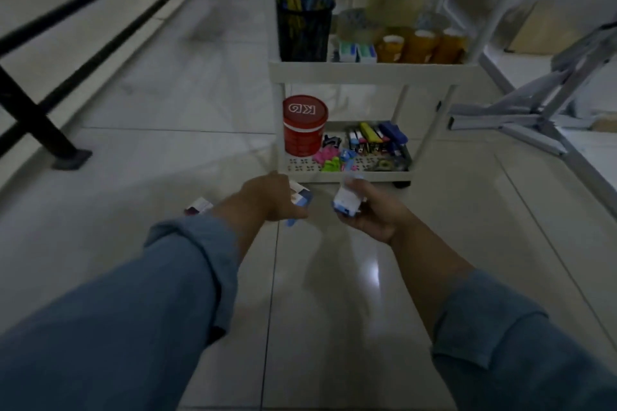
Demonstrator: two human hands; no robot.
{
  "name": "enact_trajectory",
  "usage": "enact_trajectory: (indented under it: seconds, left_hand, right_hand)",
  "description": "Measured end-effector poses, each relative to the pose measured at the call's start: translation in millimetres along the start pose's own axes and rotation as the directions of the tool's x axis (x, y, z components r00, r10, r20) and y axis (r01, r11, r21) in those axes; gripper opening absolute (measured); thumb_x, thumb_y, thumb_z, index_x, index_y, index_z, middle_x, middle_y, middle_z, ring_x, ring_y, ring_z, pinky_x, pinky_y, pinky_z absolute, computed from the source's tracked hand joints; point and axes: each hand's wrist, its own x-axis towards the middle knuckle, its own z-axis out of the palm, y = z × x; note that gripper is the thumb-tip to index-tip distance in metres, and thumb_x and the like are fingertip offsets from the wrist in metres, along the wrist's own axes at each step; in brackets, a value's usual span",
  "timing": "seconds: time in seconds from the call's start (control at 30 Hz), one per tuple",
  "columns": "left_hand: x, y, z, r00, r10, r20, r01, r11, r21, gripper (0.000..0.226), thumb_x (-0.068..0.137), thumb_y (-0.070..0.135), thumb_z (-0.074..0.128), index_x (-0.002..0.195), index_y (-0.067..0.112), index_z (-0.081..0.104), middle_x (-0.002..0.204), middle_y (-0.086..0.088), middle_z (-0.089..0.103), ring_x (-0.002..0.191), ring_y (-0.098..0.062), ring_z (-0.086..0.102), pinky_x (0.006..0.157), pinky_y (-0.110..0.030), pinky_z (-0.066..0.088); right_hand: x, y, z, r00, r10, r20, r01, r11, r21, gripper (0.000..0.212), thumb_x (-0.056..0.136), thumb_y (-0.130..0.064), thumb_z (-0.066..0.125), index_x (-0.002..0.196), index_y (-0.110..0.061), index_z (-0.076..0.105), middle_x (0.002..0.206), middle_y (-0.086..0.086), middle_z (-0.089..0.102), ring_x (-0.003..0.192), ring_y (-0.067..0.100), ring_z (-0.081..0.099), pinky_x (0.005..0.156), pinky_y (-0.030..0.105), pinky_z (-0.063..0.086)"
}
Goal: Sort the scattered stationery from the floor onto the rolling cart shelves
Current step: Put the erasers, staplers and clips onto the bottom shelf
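Rolling cart (367, 73): shelves well stocked. Before it, left hand (267, 198) grips small box (302, 198); right hand (372, 215) grips second box (347, 202). One packet (199, 206) unsorted on floor (334, 294), left of cart.

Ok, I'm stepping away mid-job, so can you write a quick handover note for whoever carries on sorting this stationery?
Left hand grips a small box; right hand grips a second box, both low before the cart.
Done: pen cup and tape rolls on the upper shelf; red tub and markers on the lower shelf.
Left: shelve both boxes, then fetch the third box from the floor beside the left sleeve.
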Motion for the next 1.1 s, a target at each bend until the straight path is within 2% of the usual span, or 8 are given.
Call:
enact_trajectory:
  seconds: [0.13, 0.3, 0.53, 0.67, 0.77, 0.87, 1.0, 1.1]
  left_hand:
    - [8.1, -35.1, 35.2, 0.996, -0.036, -0.076, 0.040, 0.998, 0.054, 0.069, 0.078, 0.056, 0.061, 0.125, 0.008, 0.044, 0.125, -0.011, 0.048, 0.108, -0.029, 0.054, 0.085, -0.035, 0.043]
    - [29.3, -59.1, 45.4, 0.979, -0.053, -0.199, 0.076, 0.991, 0.113, 0.072, 0.080, 0.059, 0.056, 0.128, 0.008, 0.041, 0.122, -0.011, 0.047, 0.106, -0.028, 0.054, 0.085, -0.036, 0.042]
    - [52.1, -58.1, 63.8, 0.962, -0.093, -0.257, 0.094, 0.996, -0.008, 0.067, 0.079, 0.061, 0.056, 0.124, 0.012, 0.043, 0.117, -0.007, 0.049, 0.102, -0.023, 0.053, 0.076, -0.032, 0.039]
    - [58.2, -63.3, 71.4, 0.956, -0.134, -0.259, 0.120, 0.990, -0.069, 0.070, 0.079, 0.060, 0.056, 0.127, 0.012, 0.040, 0.118, -0.007, 0.047, 0.104, -0.024, 0.052, 0.074, -0.030, 0.032]
    - [62.1, -67.1, 76.7, 0.952, -0.149, -0.268, 0.128, 0.987, -0.092, 0.069, 0.080, 0.060, 0.056, 0.126, 0.012, 0.040, 0.118, -0.008, 0.047, 0.104, -0.025, 0.052, 0.073, -0.030, 0.032]
    - [65.9, -67.3, 81.3, 0.946, -0.157, -0.283, 0.126, 0.984, -0.126, 0.070, 0.080, 0.060, 0.056, 0.128, 0.011, 0.039, 0.118, -0.008, 0.046, 0.104, -0.025, 0.051, 0.074, -0.031, 0.034]
    - [66.8, -68.0, 86.0, 0.945, -0.159, -0.286, 0.117, 0.980, -0.159, 0.069, 0.080, 0.057, 0.057, 0.128, 0.011, 0.039, 0.119, -0.008, 0.046, 0.105, -0.024, 0.050, 0.077, -0.031, 0.037]
    - [67.8, -70.3, 86.8, 0.941, -0.161, -0.298, 0.114, 0.979, -0.168, 0.067, 0.079, 0.056, 0.058, 0.126, 0.012, 0.040, 0.118, -0.008, 0.046, 0.104, -0.024, 0.050, 0.076, -0.030, 0.037]
  right_hand:
    - [34.8, -3.9, 25.2, 0.998, -0.044, 0.038, 0.050, 0.986, -0.157, 0.004, 0.093, -0.013, 0.055, 0.096, -0.014, 0.054, 0.089, 0.008, 0.056, 0.080, 0.019, 0.058, 0.063, 0.026, 0.058]
    - [77.6, -21.1, 40.7, 0.986, -0.162, -0.049, 0.145, 0.958, -0.249, 0.025, 0.090, -0.015, 0.058, 0.115, -0.011, 0.053, 0.115, 0.010, 0.059, 0.102, 0.025, 0.057, 0.087, 0.035, 0.050]
    - [113.8, -34.9, 52.4, 0.973, -0.230, -0.020, 0.162, 0.743, -0.650, 0.036, 0.087, -0.032, 0.064, 0.114, -0.008, 0.057, 0.107, 0.009, 0.061, 0.088, 0.019, 0.059, 0.081, 0.033, 0.054]
    - [130.1, -33.7, 69.6, 0.967, -0.253, -0.004, 0.137, 0.536, -0.833, 0.048, 0.089, -0.045, 0.056, 0.114, -0.004, 0.058, 0.107, 0.012, 0.061, 0.081, 0.020, 0.060, 0.065, 0.027, 0.047]
    - [143.7, -31.4, 84.2, 0.947, -0.321, -0.007, 0.137, 0.424, -0.895, 0.059, 0.090, -0.044, 0.054, 0.126, 0.002, 0.051, 0.125, 0.019, 0.057, 0.105, 0.030, 0.058, 0.086, 0.037, 0.050]
    - [148.9, -28.4, 93.6, 0.961, -0.272, -0.050, 0.090, 0.479, -0.873, 0.058, 0.094, -0.044, 0.047, 0.130, 0.001, 0.046, 0.128, 0.018, 0.051, 0.113, 0.034, 0.053, 0.088, 0.036, 0.047]
    - [153.9, -25.6, 90.8, 0.975, -0.212, -0.074, 0.067, 0.592, -0.803, 0.021, 0.092, -0.028, 0.052, 0.094, -0.008, 0.052, 0.101, 0.014, 0.052, 0.084, 0.027, 0.053, 0.080, 0.037, 0.049]
    - [157.1, -25.1, 87.5, 0.954, -0.292, -0.069, 0.072, 0.449, -0.891, 0.028, 0.094, -0.029, 0.052, 0.076, -0.007, 0.048, 0.081, 0.011, 0.052, 0.076, 0.024, 0.051, 0.076, 0.035, 0.042]
